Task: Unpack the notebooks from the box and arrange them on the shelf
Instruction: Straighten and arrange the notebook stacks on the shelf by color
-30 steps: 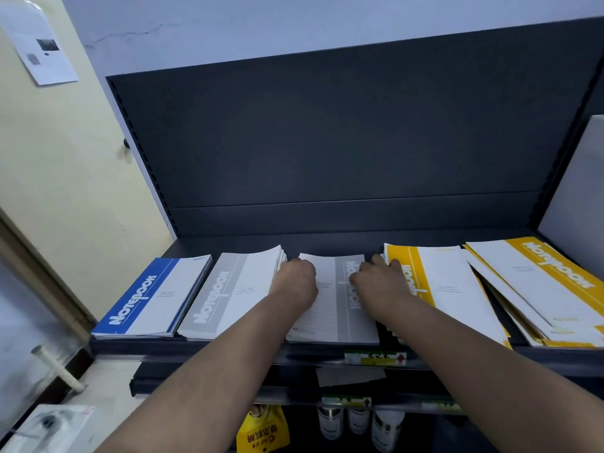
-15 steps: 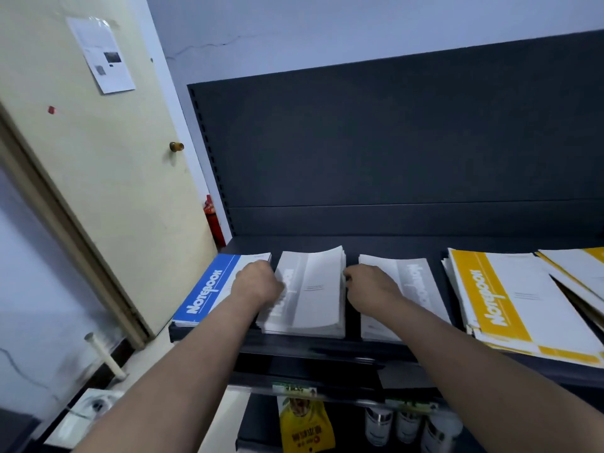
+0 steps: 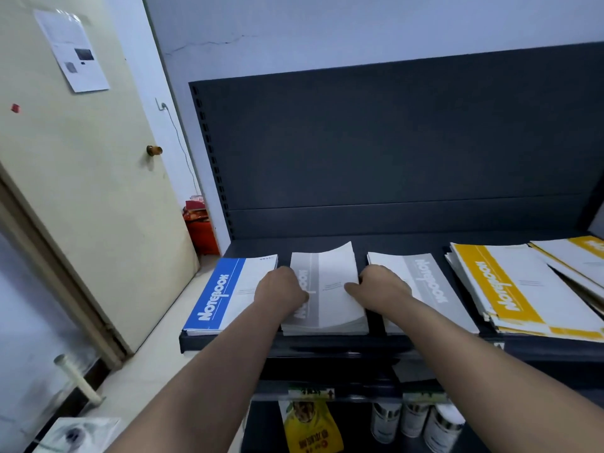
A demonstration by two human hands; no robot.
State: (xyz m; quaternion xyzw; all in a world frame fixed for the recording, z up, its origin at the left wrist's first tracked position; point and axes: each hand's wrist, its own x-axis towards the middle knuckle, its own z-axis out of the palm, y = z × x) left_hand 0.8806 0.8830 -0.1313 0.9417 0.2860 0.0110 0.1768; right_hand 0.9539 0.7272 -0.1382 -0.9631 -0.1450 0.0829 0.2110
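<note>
Head view: both hands on the middle grey notebook stack [image 3: 330, 289], which lies flat on the dark shelf [image 3: 327, 343] near its left end. Left hand [image 3: 281, 291] presses against the stack's left edge, fingers curled; right hand [image 3: 380, 287] is at the right edge, thumb lying over the top cover. Neither is closed around anything, both look like flat pushes from the two sides, probably squaring the pile so its edges line up. Top cover bows up at the far end, so the stack is loose, not settled.

Piles sit side by side in a row, sorted by colour, spines toward the viewer's left: blue notebook stack [image 3: 228, 294] just left, touching or nearly touching the left hand; a second grey stack [image 3: 425, 286] just right with a narrow gap; yellow stack [image 3: 510, 289] further right, fanned and untidy, with another yellow pile [image 3: 575, 253] overlapping at the frame edge. The box is not in view.

Writing: "NOTEBOOK" in white on the blue band, in white on the yellow band, and in pale letters on the right grey stack; partly hidden on the middle one. Small print on the covers is unreadable. Lower shelf: yellow packet [image 3: 310, 426] with unreadable characters, and cans [image 3: 415, 423]. Paper sheet [image 3: 72, 50] on the door [image 3: 81, 191], text too small to read.
</note>
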